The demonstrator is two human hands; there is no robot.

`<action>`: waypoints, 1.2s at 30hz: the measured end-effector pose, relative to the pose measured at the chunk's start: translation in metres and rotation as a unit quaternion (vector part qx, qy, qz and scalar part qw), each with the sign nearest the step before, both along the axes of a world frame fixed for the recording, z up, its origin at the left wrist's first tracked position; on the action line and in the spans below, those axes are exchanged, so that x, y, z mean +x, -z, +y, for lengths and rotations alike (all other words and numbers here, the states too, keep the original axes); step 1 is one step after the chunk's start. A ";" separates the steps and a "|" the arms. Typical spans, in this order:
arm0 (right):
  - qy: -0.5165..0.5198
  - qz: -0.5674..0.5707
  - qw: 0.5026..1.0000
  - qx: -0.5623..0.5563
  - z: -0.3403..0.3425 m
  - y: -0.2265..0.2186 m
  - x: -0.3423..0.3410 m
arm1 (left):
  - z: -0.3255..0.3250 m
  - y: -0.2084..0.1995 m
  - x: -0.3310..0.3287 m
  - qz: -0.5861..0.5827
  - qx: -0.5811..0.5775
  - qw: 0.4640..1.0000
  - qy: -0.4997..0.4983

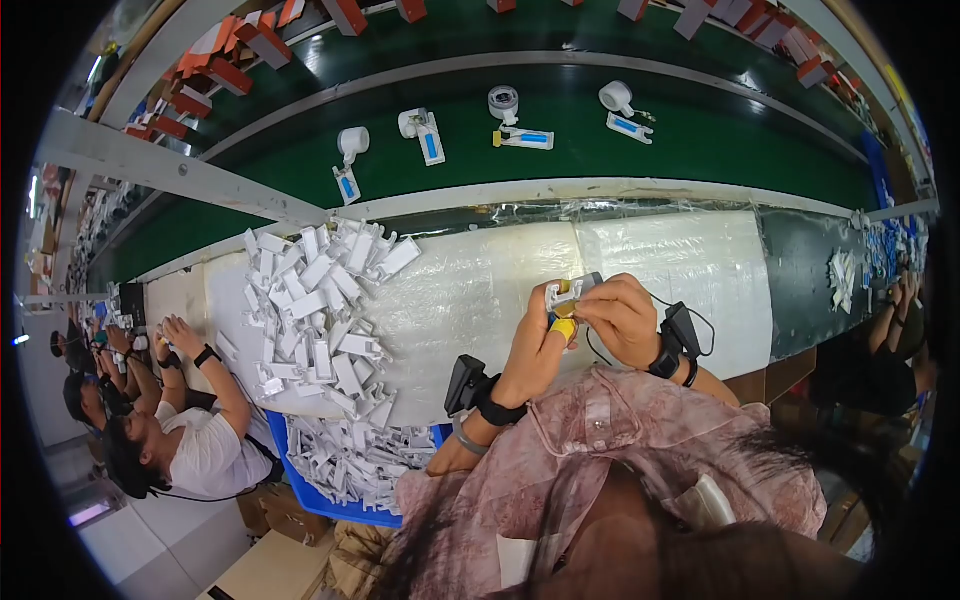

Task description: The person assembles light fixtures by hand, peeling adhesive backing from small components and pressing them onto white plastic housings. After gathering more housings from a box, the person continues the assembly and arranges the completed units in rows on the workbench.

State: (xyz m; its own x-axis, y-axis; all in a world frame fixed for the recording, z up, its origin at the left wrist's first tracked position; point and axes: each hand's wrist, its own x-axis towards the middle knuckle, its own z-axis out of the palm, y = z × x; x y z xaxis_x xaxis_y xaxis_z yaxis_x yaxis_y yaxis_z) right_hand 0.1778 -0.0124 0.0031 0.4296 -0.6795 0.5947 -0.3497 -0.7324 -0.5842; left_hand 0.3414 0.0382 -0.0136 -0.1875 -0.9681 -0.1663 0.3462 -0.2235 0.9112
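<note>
Above the table's near edge, my left hand (535, 352) is closed around a small white plastic part (564, 293) with a notched end. A yellow cover (565, 327) shows at the left thumb, apparently wrapped around its tip. The fingers of my right hand (624, 318) pinch together at the right side of the same part, where a grey edge shows. Their tips partly hide it. To the left lies a large heap of similar white plastic parts (318, 290), spread over the table covering.
A blue bin (290, 465) of white parts stands below the heap. Beyond the table, a green conveyor belt (280, 185) carries several round white devices, one a white device (503, 103). A metal post (190, 175) crosses at left. Co-workers sit on both sides, including a person in white (215, 450).
</note>
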 end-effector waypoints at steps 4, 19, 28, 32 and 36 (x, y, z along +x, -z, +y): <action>-0.006 0.009 1.000 0.005 -0.001 0.001 -0.002 | 0.000 -0.002 -0.001 -0.006 -0.005 1.000 0.001; -0.006 0.017 0.999 0.046 -0.001 0.002 -0.002 | 0.001 0.005 -0.002 -0.056 -0.065 0.996 -0.015; -0.015 0.022 0.999 0.044 -0.004 0.002 -0.003 | 0.001 0.011 -0.005 -0.091 -0.059 0.994 -0.025; -0.015 0.024 0.999 0.038 -0.003 0.001 -0.003 | 0.001 0.008 -0.005 -0.095 -0.015 0.995 -0.019; -0.015 0.025 0.999 0.038 0.000 0.003 -0.002 | 0.004 0.010 -0.006 -0.111 -0.023 0.993 -0.034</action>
State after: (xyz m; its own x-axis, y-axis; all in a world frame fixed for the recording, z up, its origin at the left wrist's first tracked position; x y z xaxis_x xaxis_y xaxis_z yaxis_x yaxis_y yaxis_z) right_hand 0.1761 -0.0125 -0.0003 0.4786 -0.7081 0.5192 -0.3577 -0.6972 -0.6212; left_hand 0.3356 0.0420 -0.0238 -0.0851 -0.9849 -0.1509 0.1485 -0.1623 0.9755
